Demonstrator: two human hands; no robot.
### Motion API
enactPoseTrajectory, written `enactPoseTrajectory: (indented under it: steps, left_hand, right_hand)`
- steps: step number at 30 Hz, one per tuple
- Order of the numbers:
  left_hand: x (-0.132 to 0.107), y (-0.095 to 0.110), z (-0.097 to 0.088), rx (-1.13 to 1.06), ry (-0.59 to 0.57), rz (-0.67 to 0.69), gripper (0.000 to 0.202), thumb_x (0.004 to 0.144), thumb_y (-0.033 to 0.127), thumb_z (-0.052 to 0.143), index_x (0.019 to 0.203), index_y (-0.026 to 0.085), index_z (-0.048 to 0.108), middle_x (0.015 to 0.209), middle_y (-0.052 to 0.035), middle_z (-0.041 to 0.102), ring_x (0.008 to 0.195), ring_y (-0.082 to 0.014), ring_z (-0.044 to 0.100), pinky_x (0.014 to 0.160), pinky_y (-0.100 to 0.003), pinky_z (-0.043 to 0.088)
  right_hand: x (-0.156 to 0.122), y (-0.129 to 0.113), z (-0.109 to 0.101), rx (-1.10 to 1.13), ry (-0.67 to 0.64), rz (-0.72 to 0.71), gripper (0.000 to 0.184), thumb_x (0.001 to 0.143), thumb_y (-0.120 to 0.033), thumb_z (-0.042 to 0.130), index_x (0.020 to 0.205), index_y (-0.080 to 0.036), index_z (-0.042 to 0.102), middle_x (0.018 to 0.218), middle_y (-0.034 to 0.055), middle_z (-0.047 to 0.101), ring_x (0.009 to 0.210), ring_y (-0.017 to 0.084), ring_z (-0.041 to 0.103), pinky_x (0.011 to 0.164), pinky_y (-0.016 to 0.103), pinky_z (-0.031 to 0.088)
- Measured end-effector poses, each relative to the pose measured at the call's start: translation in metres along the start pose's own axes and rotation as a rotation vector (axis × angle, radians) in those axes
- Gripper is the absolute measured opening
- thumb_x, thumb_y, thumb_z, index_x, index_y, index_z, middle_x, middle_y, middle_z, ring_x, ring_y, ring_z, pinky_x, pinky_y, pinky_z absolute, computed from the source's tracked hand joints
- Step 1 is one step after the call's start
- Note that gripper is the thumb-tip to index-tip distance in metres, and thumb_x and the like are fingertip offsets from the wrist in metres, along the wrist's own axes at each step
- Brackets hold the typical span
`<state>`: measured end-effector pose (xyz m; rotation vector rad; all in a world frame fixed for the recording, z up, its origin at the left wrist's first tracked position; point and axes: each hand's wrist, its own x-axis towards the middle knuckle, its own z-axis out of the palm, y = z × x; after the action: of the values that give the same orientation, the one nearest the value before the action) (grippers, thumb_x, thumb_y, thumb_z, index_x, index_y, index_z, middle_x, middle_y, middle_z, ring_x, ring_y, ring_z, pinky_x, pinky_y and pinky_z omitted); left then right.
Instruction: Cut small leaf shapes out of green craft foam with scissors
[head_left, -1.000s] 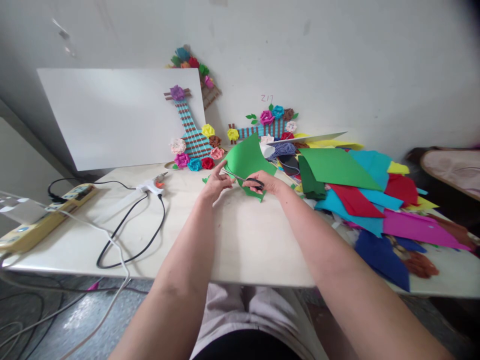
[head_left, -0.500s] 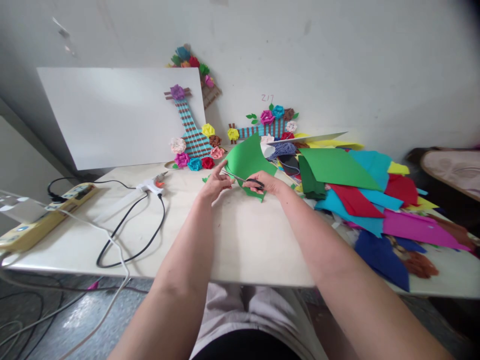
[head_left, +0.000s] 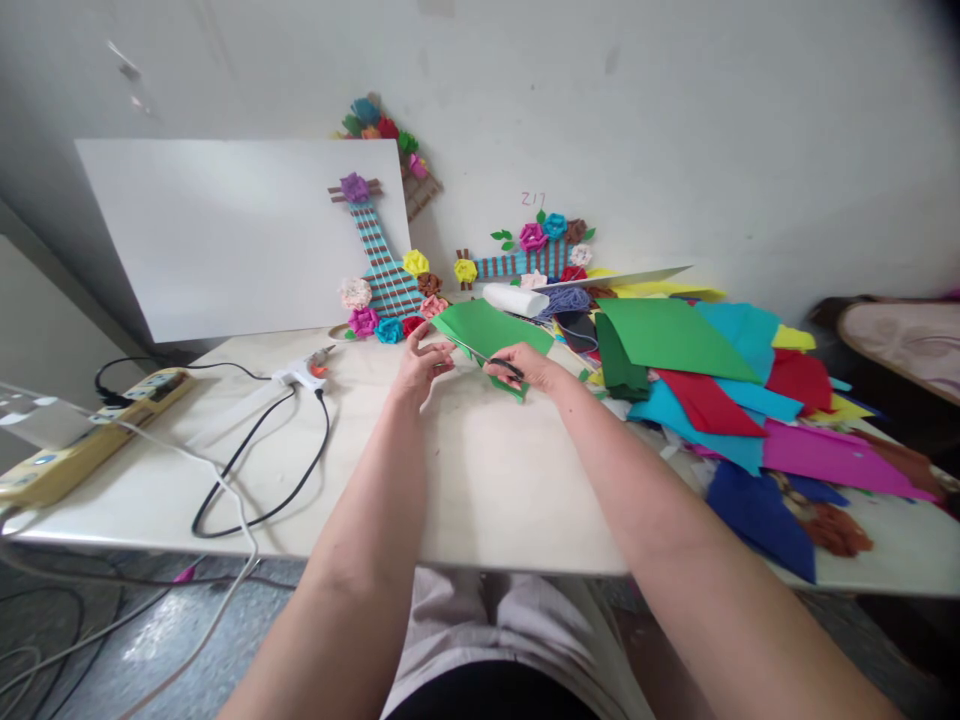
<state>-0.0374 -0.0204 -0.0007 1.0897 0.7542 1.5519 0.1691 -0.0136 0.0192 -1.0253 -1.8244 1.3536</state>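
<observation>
My right hand (head_left: 525,367) is wrapped round the black handles of a pair of scissors (head_left: 478,354); the blades point left along the near edge of a sheet of green paper (head_left: 491,325). At the sheet's left corner is my left hand (head_left: 421,365), its fingers curled, apparently pinching the edge beside the scissor tips. Part of the sheet hangs below the blades near my right hand. Whether a small cut piece is between my left fingers is too small to tell.
A pile of coloured paper (head_left: 690,340) covers the table's right side. Behind the green sheet lie a white roll (head_left: 516,300) and flower-trimmed paper guitars (head_left: 386,265). On the left are a glue gun (head_left: 304,372), its looping cord and a yellow power strip (head_left: 97,435).
The green sheet, bent upward before, has come down nearly flat, baring the white roll behind it. My left hand has shifted slightly left, its raised index finger lowered.
</observation>
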Motion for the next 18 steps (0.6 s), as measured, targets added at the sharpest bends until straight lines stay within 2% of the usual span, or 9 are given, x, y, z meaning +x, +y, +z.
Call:
enactPoseTrajectory:
  steps: [4, 6, 9, 14, 16, 18]
  left_hand:
    - [0.001, -0.004, -0.001, 0.057, 0.054, -0.094, 0.052, 0.055, 0.022, 0.075, 0.101, 0.017, 0.051, 0.070, -0.0002, 0.065, 0.052, -0.0094, 0.056, 0.059, -0.027, 0.050]
    - [0.001, -0.006, -0.001, 0.118, 0.000, -0.172, 0.039, 0.057, 0.029, 0.077, 0.086, 0.015, 0.055, 0.066, -0.0014, 0.063, 0.051, -0.0099, 0.056, 0.056, -0.026, 0.049]
    - [0.000, -0.010, 0.002, 0.165, -0.088, -0.216, 0.032, 0.058, 0.034, 0.078, 0.072, 0.013, 0.058, 0.065, -0.0032, 0.064, 0.052, -0.0102, 0.057, 0.056, -0.025, 0.048]
    - [-0.001, -0.012, 0.007, 0.126, -0.113, -0.202, 0.030, 0.057, 0.033, 0.078, 0.068, 0.013, 0.058, 0.066, -0.0045, 0.066, 0.055, -0.0106, 0.058, 0.058, -0.025, 0.048]
    - [0.000, -0.012, 0.007, 0.086, -0.076, -0.197, 0.030, 0.059, 0.033, 0.077, 0.069, 0.014, 0.056, 0.066, -0.0046, 0.066, 0.055, -0.0115, 0.059, 0.058, -0.026, 0.049]
    - [0.004, -0.010, 0.006, 0.019, 0.013, -0.174, 0.029, 0.061, 0.032, 0.074, 0.073, 0.016, 0.054, 0.065, -0.0031, 0.065, 0.054, -0.0118, 0.059, 0.060, -0.028, 0.051]
  right_hand:
    - [0.000, 0.001, 0.001, -0.005, -0.002, -0.002, 0.027, 0.062, -0.034, 0.073, 0.066, -0.010, 0.061, 0.040, -0.0060, 0.047, 0.031, 0.003, 0.033, 0.031, 0.018, 0.024]
    - [0.000, 0.001, 0.002, -0.006, -0.001, -0.002, 0.029, 0.061, -0.036, 0.073, 0.066, -0.010, 0.061, 0.040, -0.0060, 0.047, 0.031, 0.003, 0.032, 0.031, 0.018, 0.024]
    - [0.000, 0.001, 0.003, -0.006, 0.003, 0.005, 0.031, 0.061, -0.037, 0.074, 0.069, -0.009, 0.062, 0.041, -0.0063, 0.047, 0.032, 0.002, 0.032, 0.031, 0.017, 0.024]
    - [0.001, -0.001, 0.003, -0.010, -0.006, 0.005, 0.033, 0.058, -0.036, 0.077, 0.071, -0.009, 0.064, 0.040, -0.0065, 0.048, 0.031, 0.002, 0.033, 0.031, 0.017, 0.025]
    - [0.001, 0.000, 0.003, -0.008, -0.005, 0.005, 0.033, 0.057, -0.036, 0.078, 0.070, -0.009, 0.063, 0.040, -0.0063, 0.048, 0.031, 0.002, 0.033, 0.031, 0.017, 0.024]
    - [0.002, 0.001, 0.003, -0.007, -0.008, 0.014, 0.032, 0.058, -0.035, 0.077, 0.069, -0.009, 0.063, 0.040, -0.0059, 0.049, 0.031, 0.002, 0.033, 0.030, 0.017, 0.024]
